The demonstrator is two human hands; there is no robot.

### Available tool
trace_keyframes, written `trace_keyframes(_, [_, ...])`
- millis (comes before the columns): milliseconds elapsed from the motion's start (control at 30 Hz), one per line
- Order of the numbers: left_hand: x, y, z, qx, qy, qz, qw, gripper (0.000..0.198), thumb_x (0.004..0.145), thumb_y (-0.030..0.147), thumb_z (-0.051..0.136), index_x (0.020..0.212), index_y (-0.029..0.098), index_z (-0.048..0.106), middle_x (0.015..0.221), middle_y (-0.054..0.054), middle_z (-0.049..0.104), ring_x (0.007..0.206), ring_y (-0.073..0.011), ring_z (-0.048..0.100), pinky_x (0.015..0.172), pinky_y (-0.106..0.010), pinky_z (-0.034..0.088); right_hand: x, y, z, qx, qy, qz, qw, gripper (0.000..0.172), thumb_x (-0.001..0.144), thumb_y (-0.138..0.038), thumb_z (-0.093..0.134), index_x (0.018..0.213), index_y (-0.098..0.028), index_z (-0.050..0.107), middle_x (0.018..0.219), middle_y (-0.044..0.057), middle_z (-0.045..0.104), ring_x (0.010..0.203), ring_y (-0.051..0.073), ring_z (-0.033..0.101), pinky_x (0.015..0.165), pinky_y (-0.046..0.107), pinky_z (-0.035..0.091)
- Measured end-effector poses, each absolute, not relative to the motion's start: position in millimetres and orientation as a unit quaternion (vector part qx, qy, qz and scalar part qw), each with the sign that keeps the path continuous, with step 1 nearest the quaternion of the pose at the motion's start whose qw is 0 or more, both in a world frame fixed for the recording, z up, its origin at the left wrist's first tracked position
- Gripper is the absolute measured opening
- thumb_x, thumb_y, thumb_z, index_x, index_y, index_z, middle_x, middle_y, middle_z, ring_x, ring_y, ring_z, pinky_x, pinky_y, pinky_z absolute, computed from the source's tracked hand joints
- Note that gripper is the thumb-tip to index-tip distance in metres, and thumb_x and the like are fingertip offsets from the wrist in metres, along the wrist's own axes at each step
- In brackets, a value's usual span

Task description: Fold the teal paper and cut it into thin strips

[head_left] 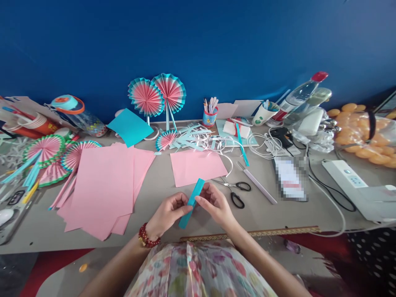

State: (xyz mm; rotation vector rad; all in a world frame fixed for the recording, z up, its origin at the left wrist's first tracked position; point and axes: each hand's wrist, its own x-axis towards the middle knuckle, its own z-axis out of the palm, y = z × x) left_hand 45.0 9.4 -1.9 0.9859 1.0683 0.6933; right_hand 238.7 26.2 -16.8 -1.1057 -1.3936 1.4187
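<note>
teal strip: matt paper
pink sheet, 12 o'clock: smooth matt paper
scissors, 2 o'clock: metal blades, plastic handles

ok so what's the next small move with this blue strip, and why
Probably pinch the blue strip flat along its length to sharpen the creases. The left hand and right hand both grip its middle above the table, it looks folded narrow, and the scissors lie untouched nearby.
</note>
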Motion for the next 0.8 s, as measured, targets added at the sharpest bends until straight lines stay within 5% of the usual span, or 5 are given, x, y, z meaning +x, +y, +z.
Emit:
trace_keyframes(300, [44.3,7.2,-5.7,0.516,0.473,0.262,0.665,0.037,0.084,0.048,0.068,0.074,0.016,0.055,0.069,0.003,0.047,0.063,-0.0095,0.045,0.057,-0.02,0.038,247.9,34.3,-16.2,-0.479,-0.591,0.513,0.397,0.03,0.093,-0.048,0.058,0.082,-0.02,0.059,0.069,0.0,0.062,0.062,0.015,0.061,0.058,0.025,0.05])
trace_keyframes(567, [39.2,8.5,-5.8,0.471,0.514,0.321,0.641,0.035,0.09,0.05,0.061,0.086,0.016,0.059,0.061,0.004,0.056,0.045,-0.0067,0.048,0.05,-0.02,0.039,342.3,22.4,-23.8,-0.612,-0.75,0.019,0.248,0.037,0.095,-0.051,0.054,0.111,-0.018,0.062,0.107,0.013,0.067,0.1,0.03,0.061,0.09,0.045,0.048])
trace_keyframes(800, [45.9,15.6,1.2,0.461,0.489,0.368,0.643,0.03,0.088,0.045,0.066,0.092,0.017,0.06,0.074,0.0,0.065,0.063,-0.0111,0.062,0.064,-0.023,0.05,371.2,-0.6,-24.1,-0.585,-0.794,0.027,0.163,0.033,0.099,-0.044,0.047,0.118,-0.02,0.06,0.115,0.009,0.067,0.107,0.029,0.059,0.097,0.043,0.044])
